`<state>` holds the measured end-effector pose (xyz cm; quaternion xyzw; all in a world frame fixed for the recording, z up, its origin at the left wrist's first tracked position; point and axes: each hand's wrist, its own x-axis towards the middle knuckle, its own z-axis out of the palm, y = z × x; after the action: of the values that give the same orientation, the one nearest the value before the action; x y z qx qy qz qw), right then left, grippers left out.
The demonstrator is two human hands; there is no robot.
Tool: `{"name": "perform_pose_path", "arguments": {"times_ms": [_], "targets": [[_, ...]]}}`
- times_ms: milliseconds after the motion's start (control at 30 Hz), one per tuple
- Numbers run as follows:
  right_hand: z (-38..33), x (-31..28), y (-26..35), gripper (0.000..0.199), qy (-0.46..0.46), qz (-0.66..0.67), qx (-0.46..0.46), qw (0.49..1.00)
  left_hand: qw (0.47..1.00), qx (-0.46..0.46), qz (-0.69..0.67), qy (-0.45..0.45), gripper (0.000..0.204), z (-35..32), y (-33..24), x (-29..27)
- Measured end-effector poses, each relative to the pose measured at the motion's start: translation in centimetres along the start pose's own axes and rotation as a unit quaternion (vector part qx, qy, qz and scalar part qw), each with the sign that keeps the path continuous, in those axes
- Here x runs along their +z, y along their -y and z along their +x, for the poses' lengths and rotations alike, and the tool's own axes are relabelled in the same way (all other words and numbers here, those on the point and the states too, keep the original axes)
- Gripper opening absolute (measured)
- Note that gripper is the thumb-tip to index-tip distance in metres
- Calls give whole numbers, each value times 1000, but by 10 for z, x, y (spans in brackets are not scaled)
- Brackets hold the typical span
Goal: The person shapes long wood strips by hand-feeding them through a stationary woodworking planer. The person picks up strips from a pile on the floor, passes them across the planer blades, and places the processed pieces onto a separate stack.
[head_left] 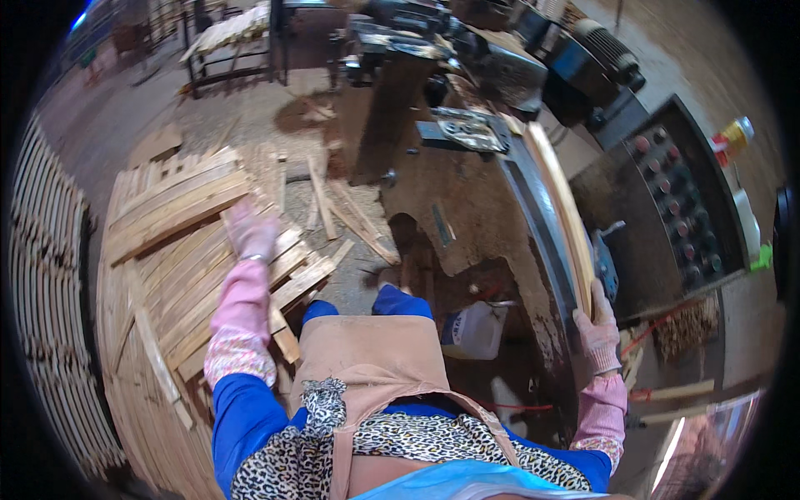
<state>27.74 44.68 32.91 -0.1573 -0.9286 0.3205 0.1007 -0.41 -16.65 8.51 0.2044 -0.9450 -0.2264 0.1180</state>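
Observation:
My right hand (598, 333), in a pale glove, is closed round the near end of a long wooden strip (560, 192). That strip lies lengthwise along the metal bed (533, 204) of a machine, its far end by the machine's metal parts. My left hand (252, 232), gloved too, reaches over a stack of wooden strips (196, 279) on my left. Its fingers are blurred at the ends of the upper boards (179, 217); whether they grip one is unclear.
A slanted control panel (679, 208) with several buttons stands right of the machine, beside a motor (604, 50). Loose offcuts (358, 221) litter the floor ahead. A white plastic jug (475, 331) sits below the bed. Slatted stacks (50, 292) line the far left.

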Motion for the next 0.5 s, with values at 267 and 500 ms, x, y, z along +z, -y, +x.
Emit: {"name": "perform_pose_path", "arguments": {"times_ms": [267,500], "targets": [[97,20,-27,67,-127,-248,-60,959,976,-178,65,110,78,19,50,5],[282,77,-32,54,-257,59,-199,944,985,-32,-106,130,67,-94,87,-60]]}}
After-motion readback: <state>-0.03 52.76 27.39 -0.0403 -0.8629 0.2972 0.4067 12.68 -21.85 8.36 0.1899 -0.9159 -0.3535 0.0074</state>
